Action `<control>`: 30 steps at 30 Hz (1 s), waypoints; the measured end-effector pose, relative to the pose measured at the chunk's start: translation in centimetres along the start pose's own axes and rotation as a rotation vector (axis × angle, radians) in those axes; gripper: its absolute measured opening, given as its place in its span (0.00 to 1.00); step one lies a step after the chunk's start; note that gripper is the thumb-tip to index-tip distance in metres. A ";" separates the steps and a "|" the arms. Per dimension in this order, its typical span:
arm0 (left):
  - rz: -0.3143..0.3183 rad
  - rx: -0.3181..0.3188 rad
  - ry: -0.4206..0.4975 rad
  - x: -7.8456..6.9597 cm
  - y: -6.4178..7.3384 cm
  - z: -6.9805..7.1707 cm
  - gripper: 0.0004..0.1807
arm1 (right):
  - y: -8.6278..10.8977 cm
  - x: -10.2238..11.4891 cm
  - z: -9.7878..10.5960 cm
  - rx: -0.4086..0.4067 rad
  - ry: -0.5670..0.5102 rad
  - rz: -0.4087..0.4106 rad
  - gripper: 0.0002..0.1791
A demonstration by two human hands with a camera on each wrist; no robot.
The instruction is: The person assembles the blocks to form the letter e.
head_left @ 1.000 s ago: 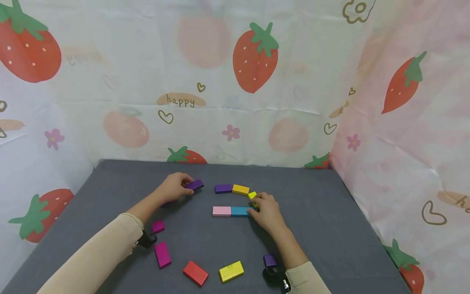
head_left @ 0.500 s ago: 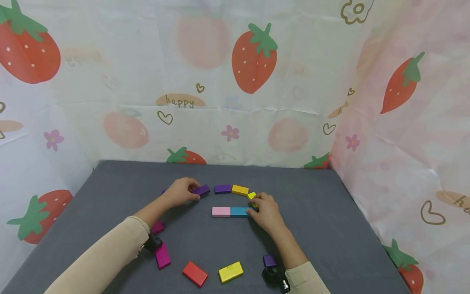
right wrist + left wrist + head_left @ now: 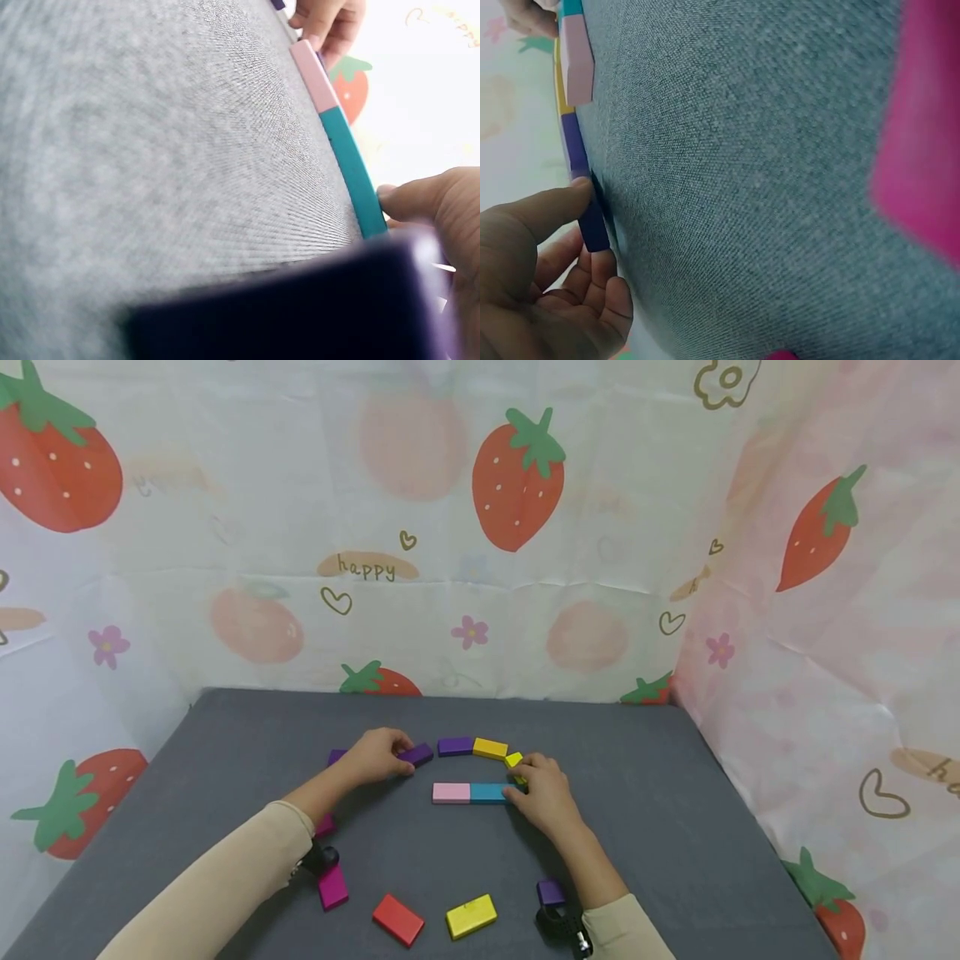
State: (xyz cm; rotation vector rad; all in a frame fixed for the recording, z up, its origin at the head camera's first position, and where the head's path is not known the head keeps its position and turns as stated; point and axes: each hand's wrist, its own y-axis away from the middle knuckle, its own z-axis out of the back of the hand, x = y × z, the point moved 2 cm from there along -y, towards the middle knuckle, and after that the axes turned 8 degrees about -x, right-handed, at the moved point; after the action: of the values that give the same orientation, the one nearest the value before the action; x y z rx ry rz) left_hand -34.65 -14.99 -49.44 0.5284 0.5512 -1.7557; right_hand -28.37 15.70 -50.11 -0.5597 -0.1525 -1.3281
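Observation:
My left hand pinches a purple block, slightly tilted, left of a row at the back. In the left wrist view the thumb lies on one side of this purple block, with fingers below it. The row holds another purple block, an amber block and a bright yellow block. My right hand has curled fingers at the yellow block, which they partly hide. Its thumb is at the right end of a blue block, which lies against a pink block.
Along the front lie a red block, another yellow block and a purple block by the right wrist. Magenta blocks and a purple block sit around the left forearm. A strawberry-print cloth stands behind the grey tabletop.
My left hand has carried its purple block rightward and slightly nearer, closing most of the gap to the back row. The right hand has stayed in place.

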 end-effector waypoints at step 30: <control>0.045 0.023 -0.002 -1.2 -0.3 -0.8 0.20 | 0.0 0.0 0.0 -0.010 -0.002 0.008 0.16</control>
State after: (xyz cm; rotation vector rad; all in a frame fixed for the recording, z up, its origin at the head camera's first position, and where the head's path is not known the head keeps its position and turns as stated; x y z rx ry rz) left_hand -34.64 -13.52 -49.30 0.5511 0.5140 -1.7213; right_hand -28.35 15.70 -50.10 -0.5695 -0.1448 -1.3211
